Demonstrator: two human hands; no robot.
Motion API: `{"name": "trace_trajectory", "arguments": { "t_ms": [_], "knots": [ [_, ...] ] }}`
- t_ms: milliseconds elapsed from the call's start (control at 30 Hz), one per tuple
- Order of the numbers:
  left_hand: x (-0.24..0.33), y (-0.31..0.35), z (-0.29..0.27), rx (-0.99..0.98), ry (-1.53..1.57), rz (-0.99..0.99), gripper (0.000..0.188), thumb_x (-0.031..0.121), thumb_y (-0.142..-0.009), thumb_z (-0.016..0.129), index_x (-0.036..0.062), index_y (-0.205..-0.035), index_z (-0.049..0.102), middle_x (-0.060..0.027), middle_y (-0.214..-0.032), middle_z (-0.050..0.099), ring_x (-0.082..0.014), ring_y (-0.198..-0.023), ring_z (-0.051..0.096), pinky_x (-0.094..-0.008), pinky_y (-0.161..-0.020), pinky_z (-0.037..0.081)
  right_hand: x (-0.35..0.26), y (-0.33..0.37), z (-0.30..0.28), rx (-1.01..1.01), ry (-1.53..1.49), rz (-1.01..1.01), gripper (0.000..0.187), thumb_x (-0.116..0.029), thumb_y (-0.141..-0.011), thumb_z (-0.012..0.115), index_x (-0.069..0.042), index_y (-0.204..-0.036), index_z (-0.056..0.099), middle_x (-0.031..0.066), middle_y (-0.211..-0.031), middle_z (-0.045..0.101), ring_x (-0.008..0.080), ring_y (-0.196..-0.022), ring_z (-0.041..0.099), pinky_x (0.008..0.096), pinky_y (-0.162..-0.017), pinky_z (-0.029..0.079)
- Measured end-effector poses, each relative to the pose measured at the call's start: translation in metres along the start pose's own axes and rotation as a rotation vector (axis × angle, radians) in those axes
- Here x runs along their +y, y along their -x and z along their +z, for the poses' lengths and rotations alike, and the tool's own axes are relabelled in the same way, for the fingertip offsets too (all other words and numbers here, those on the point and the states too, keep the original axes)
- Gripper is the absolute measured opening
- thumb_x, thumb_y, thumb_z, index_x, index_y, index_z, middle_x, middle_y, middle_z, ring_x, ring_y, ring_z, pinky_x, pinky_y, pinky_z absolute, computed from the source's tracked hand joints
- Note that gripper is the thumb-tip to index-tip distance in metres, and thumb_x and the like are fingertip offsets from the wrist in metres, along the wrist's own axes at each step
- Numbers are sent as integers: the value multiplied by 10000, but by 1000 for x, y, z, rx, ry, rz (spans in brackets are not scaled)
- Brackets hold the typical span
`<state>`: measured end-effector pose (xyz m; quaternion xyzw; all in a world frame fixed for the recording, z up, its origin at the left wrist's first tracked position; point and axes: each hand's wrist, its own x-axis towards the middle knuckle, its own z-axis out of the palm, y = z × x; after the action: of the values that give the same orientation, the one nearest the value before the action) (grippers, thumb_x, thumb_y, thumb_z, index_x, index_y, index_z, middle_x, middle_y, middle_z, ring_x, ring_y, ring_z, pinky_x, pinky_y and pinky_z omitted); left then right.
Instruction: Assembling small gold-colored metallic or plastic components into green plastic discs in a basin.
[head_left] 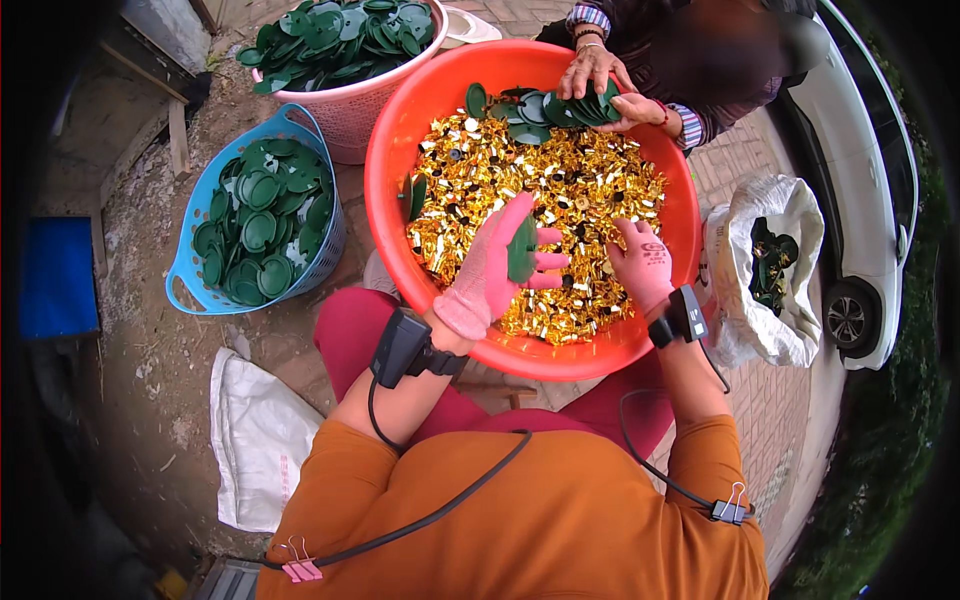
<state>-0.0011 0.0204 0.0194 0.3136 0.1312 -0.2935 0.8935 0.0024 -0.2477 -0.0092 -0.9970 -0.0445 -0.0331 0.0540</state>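
My left hand (490,265), in a pink glove, is held palm-inward over a large red basin (420,85). A dark green plastic disc (522,250) is in its palm, with the fingers stretched out behind it. To the right, my right hand (643,264), also gloved in pink, is low over the small shiny gold pieces (560,180) that fill the basin. Its visible fingers are apart, and nothing shows between them. Several more green discs (530,115) lie along the basin's far edge, and a couple stand at its left wall.
Across the basin, another person's hands (590,75) gather green discs. A blue basket (185,265) and a pink basket (345,110) on the left hold piled discs. At the right stand a white sack (740,260) with green pieces and a white car (850,150). An empty-looking sack (255,440) lies lower left.
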Motion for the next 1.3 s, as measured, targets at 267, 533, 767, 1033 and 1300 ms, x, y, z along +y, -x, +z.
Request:
{"name": "trace_trajectory", "arguments": {
  "t_ms": [267, 533, 767, 1033, 1300],
  "knots": [
    [-13, -8, -4, -15, 139, -56, 408, 453, -931, 574, 57, -1028, 555, -166, -995, 627, -337, -922, 665, -478, -678, 588, 13, -12, 16, -153, 93, 58, 247, -293, -850, 634, -123, -1028, 633, 158, -1047, 627, 354, -923, 639, 454, -785, 521],
    [-15, -6, 10, -101, -14, -21, 430, 439, -940, 543, 36, -1088, 545, -175, -966, 623, -323, -860, 679, -434, -663, 597, 2, 20, -10, 4, -1250, 497, 329, -101, -920, 612, -22, -1235, 553, 20, -873, 651, 108, -734, 619, 242, -653, 499],
    [-16, -8, 7, -157, -184, 6, 459, 451, -920, 557, -1, -981, 601, -118, -894, 615, -227, -763, 654, -356, -555, 594, -85, 43, -64, -112, -1396, 195, 336, -62, -921, 581, -7, -1251, 549, 4, -935, 620, 66, -740, 558, 218, -676, 472],
    [-3, 8, 7, -99, -278, 106, 427, 429, -927, 556, 15, -1017, 608, -83, -901, 603, -162, -770, 612, -329, -527, 589, -112, 37, -55, -106, -1429, 139, 307, -101, -954, 573, -12, -1247, 554, 7, -967, 611, 45, -724, 536, 201, -637, 462],
    [-3, -3, -1, -87, -887, 437, 309, 259, -956, 538, -29, -921, 645, -140, -708, 628, -180, -609, 616, -316, -537, 481, -122, 37, -52, -172, -1255, 128, 361, -157, -943, 614, -20, -1267, 535, -64, -826, 509, 11, -658, 416, 171, -585, 351]
  ]
}}
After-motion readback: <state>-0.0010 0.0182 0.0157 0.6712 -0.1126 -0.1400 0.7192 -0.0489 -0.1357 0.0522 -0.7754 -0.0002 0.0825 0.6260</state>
